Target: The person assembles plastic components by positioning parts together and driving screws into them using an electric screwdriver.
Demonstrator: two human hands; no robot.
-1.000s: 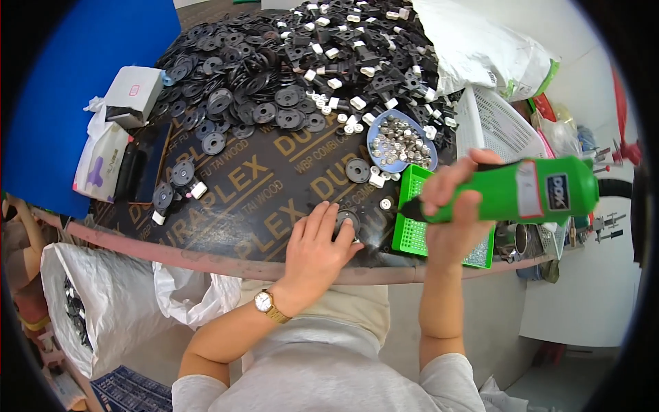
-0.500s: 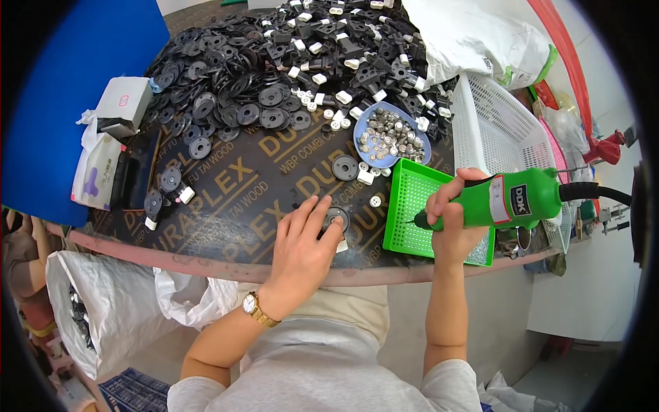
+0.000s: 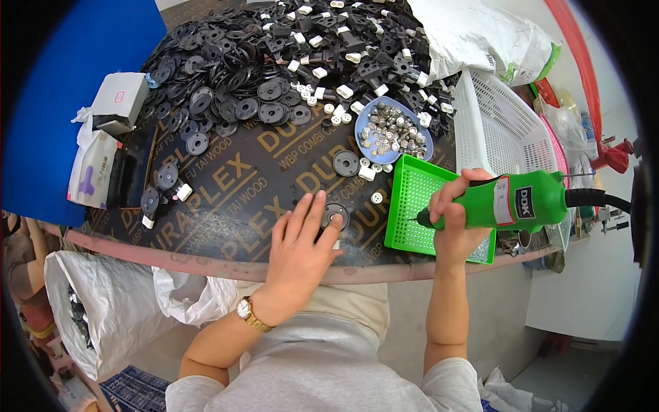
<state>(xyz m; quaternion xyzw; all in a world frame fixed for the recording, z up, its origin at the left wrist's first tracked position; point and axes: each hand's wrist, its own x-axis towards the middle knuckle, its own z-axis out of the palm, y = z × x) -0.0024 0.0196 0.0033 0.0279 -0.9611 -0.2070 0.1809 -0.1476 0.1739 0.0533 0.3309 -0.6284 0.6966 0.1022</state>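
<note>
My left hand lies over the table's near side, its fingers stretched out. One fingertip rests on a black disc with a ring of small holes, and a white piece shows partly below it. A green electric screwdriver is gripped in my right hand, lying level with its tip pointing left. That tip hangs over a green perforated tray with small silvery bits in its near right corner. Another black disc lies just beyond, close to loose white pieces.
A large heap of black discs and black-and-white parts covers the far side. A blue dish holds small metal pieces. White baskets stand at right, boxes at left. A white sack hangs below the edge.
My left hand's fingers have spread slightly and its thumb has drawn back, leaving more of the disc showing. The screwdriver stays in my right hand above the tray.
</note>
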